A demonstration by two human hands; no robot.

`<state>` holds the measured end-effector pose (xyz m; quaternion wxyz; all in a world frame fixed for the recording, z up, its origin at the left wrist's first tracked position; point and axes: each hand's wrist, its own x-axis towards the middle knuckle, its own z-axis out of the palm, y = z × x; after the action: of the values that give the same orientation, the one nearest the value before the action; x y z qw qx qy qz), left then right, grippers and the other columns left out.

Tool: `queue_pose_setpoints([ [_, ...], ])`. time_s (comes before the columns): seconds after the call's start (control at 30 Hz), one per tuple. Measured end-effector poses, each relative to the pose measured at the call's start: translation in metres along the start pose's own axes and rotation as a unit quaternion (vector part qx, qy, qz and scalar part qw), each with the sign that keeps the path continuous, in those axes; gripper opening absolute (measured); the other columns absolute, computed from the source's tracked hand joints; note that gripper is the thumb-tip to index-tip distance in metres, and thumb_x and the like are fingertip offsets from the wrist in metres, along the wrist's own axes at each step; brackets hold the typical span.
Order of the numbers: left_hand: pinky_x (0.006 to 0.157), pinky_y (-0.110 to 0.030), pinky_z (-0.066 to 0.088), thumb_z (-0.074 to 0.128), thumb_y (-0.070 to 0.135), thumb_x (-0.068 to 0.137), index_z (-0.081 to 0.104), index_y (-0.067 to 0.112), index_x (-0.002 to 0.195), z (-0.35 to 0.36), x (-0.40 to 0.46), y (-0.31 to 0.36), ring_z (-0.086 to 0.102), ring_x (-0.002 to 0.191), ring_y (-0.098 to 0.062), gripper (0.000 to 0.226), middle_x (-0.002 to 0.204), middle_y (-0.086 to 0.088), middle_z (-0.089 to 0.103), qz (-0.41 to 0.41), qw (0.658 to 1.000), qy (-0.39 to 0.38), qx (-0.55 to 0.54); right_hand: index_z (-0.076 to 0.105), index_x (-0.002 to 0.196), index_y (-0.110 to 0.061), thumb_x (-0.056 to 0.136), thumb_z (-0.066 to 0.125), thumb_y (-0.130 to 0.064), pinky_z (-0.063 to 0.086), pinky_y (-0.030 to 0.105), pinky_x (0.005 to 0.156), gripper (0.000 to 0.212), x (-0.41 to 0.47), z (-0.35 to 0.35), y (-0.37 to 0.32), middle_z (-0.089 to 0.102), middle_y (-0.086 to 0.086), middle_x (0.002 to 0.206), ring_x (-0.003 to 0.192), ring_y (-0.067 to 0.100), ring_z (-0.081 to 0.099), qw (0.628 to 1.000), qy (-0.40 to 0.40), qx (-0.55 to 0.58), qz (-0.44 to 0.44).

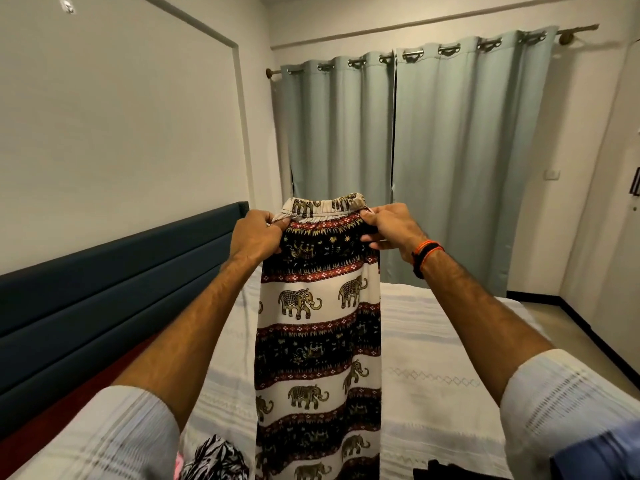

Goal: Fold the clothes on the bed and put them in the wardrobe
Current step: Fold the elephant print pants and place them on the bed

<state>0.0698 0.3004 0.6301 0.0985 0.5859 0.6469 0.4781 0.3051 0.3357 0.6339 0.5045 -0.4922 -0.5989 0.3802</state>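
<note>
A pair of elephant-print trousers [317, 344], white with black and red bands, hangs straight down over the bed [433, 358]. My left hand [258, 233] grips the left end of the elastic waistband. My right hand [389, 228] pinches the right end of it; an orange and black band is on that wrist. Both arms are stretched out in front at about chest height. The trouser legs drop out of view at the bottom edge.
A black-and-white patterned garment [214, 459] lies on the bed at the lower left, a dark item [450, 471] at the lower right. A dark blue headboard [114, 282] runs along the left. Pale green curtains [415, 161] hang beyond the bed. Floor shows at right.
</note>
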Motion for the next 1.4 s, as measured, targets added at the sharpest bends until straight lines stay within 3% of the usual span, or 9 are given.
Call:
queue_pose_setpoints([
  [0.07,0.063,-0.022,0.056,0.059,0.04,0.095,0.066,0.011,0.097,0.02,0.016,-0.019,0.065,0.063,-0.01,0.03,0.082,0.0,0.067,-0.034,0.999,-0.024,0.019,0.064,0.106,-0.001,0.097,0.059,-0.023,0.054,0.025,0.055,0.024,0.022,0.01,0.025,0.071,0.012,0.098,0.064,0.016,0.064,0.999,-0.005,-0.03,0.028],
  [0.17,0.042,-0.014,0.049,0.061,0.034,0.095,0.064,0.007,0.094,0.056,0.033,-0.054,0.062,0.046,-0.007,0.028,0.071,-0.002,0.064,-0.091,0.991,-0.084,0.043,0.059,0.095,-0.006,0.097,0.056,-0.017,0.055,0.028,0.06,0.011,0.055,0.029,0.073,0.064,0.014,0.094,0.068,0.019,0.062,0.994,-0.033,-0.072,0.071],
  [0.3,0.075,-0.035,0.06,0.06,0.036,0.096,0.066,0.002,0.096,0.09,0.061,-0.087,0.071,0.082,-0.024,0.034,0.093,-0.012,0.071,-0.108,0.987,-0.115,0.03,0.057,0.074,-0.012,0.097,0.054,-0.014,0.054,0.035,0.073,0.023,0.096,0.045,0.112,0.062,0.014,0.092,0.078,0.021,0.059,0.994,-0.029,-0.066,0.088],
  [0.47,0.072,-0.031,0.046,0.057,0.032,0.098,0.061,0.014,0.089,0.081,0.112,-0.067,0.061,0.089,-0.021,0.021,0.09,-0.004,0.064,-0.019,0.999,-0.034,-0.023,0.066,0.079,-0.016,0.098,0.055,-0.019,0.055,0.052,0.09,0.022,0.146,0.041,0.079,0.072,0.017,0.101,0.099,0.034,0.068,0.999,0.017,-0.021,-0.022],
  [0.7,0.091,-0.033,0.052,0.057,0.033,0.098,0.062,0.012,0.128,0.043,0.118,-0.025,0.061,0.104,-0.016,0.037,0.114,-0.003,0.067,0.105,0.988,0.049,-0.101,0.063,0.1,-0.001,0.102,0.05,-0.02,0.053,0.035,0.08,0.023,0.114,0.024,0.018,0.064,0.009,0.093,0.085,0.016,0.059,0.976,0.068,-0.043,-0.202],
  [1.03,0.085,-0.042,0.057,0.055,0.029,0.098,0.067,0.011,0.107,0.024,-0.055,-0.075,0.066,0.092,-0.022,0.023,0.096,-0.003,0.068,0.015,0.998,-0.045,-0.05,0.064,0.094,0.006,0.099,0.055,-0.014,0.047,0.035,0.076,0.022,-0.039,0.021,0.095,0.059,0.007,0.084,0.079,0.016,0.052,0.993,-0.015,-0.036,-0.108],
  [1.17,0.082,-0.038,0.056,0.058,0.028,0.097,0.069,0.011,0.098,0.034,-0.151,-0.128,0.066,0.088,-0.023,0.02,0.092,-0.005,0.071,-0.064,0.992,-0.106,-0.037,0.066,0.085,0.001,0.091,0.061,-0.031,0.05,0.047,0.075,0.033,-0.115,0.028,0.166,0.062,0.007,0.08,0.077,0.02,0.055,0.997,-0.063,-0.037,-0.023],
  [1.3,0.064,-0.027,0.043,0.062,0.023,0.095,0.063,0.016,0.08,0.046,-0.259,-0.173,0.058,0.073,-0.018,0.017,0.075,-0.003,0.065,-0.116,0.979,-0.169,-0.011,0.062,0.076,-0.004,0.073,0.063,-0.053,0.05,0.044,0.073,0.049,-0.204,0.034,0.25,0.062,0.011,0.073,0.072,0.028,0.058,0.989,-0.095,-0.072,0.088],
  [1.4,0.06,-0.026,0.036,0.062,0.023,0.095,0.061,0.015,0.075,0.053,-0.332,-0.202,0.055,0.069,-0.018,0.021,0.066,0.003,0.059,-0.15,0.963,-0.224,0.017,0.063,0.071,-0.006,0.088,0.063,-0.033,0.048,0.043,0.07,0.032,-0.281,0.036,0.28,0.059,0.009,0.07,0.072,0.027,0.056,0.974,-0.129,-0.107,0.151],
])
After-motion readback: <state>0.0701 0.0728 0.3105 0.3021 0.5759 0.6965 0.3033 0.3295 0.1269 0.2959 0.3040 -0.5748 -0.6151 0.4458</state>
